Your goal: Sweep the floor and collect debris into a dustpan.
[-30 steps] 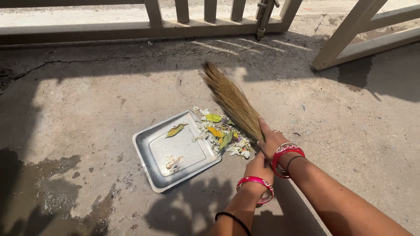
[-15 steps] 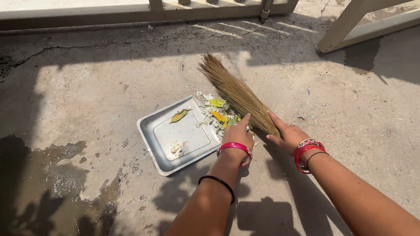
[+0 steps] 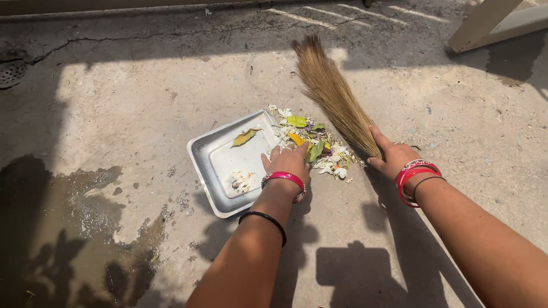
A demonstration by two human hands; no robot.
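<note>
A square metal tray lies on the concrete ground with a yellow-green leaf and some crumbs in it. At its right edge sits a pile of leaves and white petals. My left hand rests flat on the tray's right rim, fingers spread, touching the pile. A grass broom lies slanting just beyond the pile. My right hand presses on the broom's lower end. Both wrists wear pink and red bangles.
A wet dark patch spreads at the lower left. A round drain cover sits at the far left. A beige gate frame stands at the upper right. A crack runs across the far concrete.
My left hand has moved left from the pile onto the tray's rim. The broom swung more upright and the view shifted closer, hiding the gate.
</note>
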